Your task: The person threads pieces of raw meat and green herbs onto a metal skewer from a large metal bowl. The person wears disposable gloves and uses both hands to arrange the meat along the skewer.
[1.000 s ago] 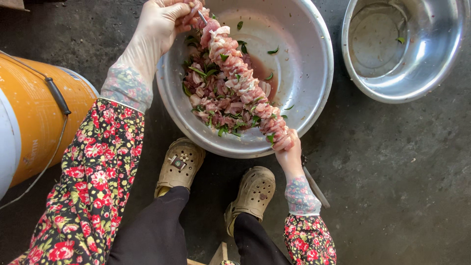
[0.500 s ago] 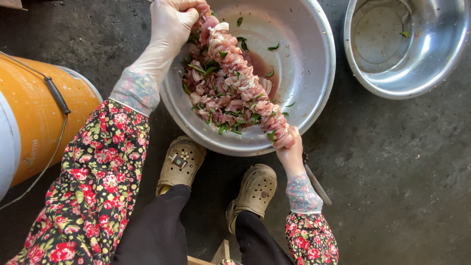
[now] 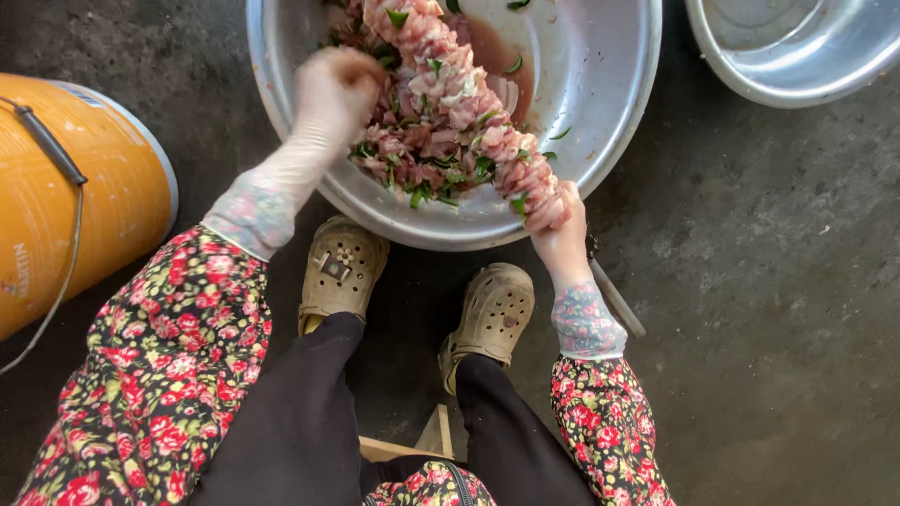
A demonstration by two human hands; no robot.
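Head view, looking straight down. Two hands are visible, both belonging to the person wearing the camera.

Right hand point(image 3: 561, 225): grip closed around the near end of one long skewer of meat point(image 3: 450, 84). The skewer runs from this grip up and away to the left, over the big bowl point(image 3: 600, 141), and leaves the frame at the top edge. It is packed with pink meat slices and flecks of green leaf. A dark handle end and a thin metal rod point(image 3: 619, 300) stick out below the right wrist, toward the person.

Left hand point(image 3: 337, 94): gloved and blurred. It sits inside the big bowl, to the left of the skewer, down among the loose pile of meat point(image 3: 412, 159). The fingers curl downward into the meat; whether the grip is closed on any piece cannot be told.

Bowls, count two, both metal and round. The big bowl lies under both hands and holds the loose meat, green leaves and a pool of reddish liquid. The second bowl point(image 3: 797, 56) lies beyond and to the right of the right hand, well apart from it, partly cut off by the frame.

Shoes point(image 3: 342, 267), count two, tan clogs, directly below the big bowl's near rim, between the two forearms.

Drum point(image 3: 66, 197), count one, orange, far left of the left hand, with a dark cord across it.

All items stand on a dark concrete floor point(image 3: 769, 309).
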